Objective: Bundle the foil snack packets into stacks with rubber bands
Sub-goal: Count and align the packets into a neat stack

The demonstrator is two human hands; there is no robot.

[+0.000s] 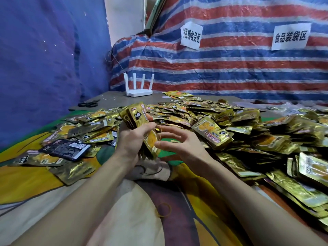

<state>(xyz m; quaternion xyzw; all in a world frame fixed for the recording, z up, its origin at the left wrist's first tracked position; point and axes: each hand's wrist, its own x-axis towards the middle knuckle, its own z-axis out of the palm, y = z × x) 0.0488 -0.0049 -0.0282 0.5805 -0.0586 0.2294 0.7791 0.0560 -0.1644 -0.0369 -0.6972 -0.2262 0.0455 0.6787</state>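
Gold foil packets, gathered into a stack [138,119], sit in the left hand [131,139], whose fingers wrap round its lower half and grip it firmly. The stack is raised above the printed cloth [35,178], and its long axis slants from the low end nearest the person up and away to the left.

The right hand [177,141] is just beside the stack on its right, palm turned toward it, with fingers spread and gently curved. A thin yellow rubber band [160,134] seems to be hooked between the index finger and thumb, drawn into a taut line right at the stack's near edge. Exactly how it loops the fingers is too fine to tell.

The move ahead likely turns on this: the band lies to the right of the stack and must pass over its low, free end, then slide up across the short axis. The right hand is the nearer one for that, while the left only has to hold the stack steady.

Loose packets [230,125] are heaped behind and to the right, and a spare band [163,210] lies on the cloth close to the person.
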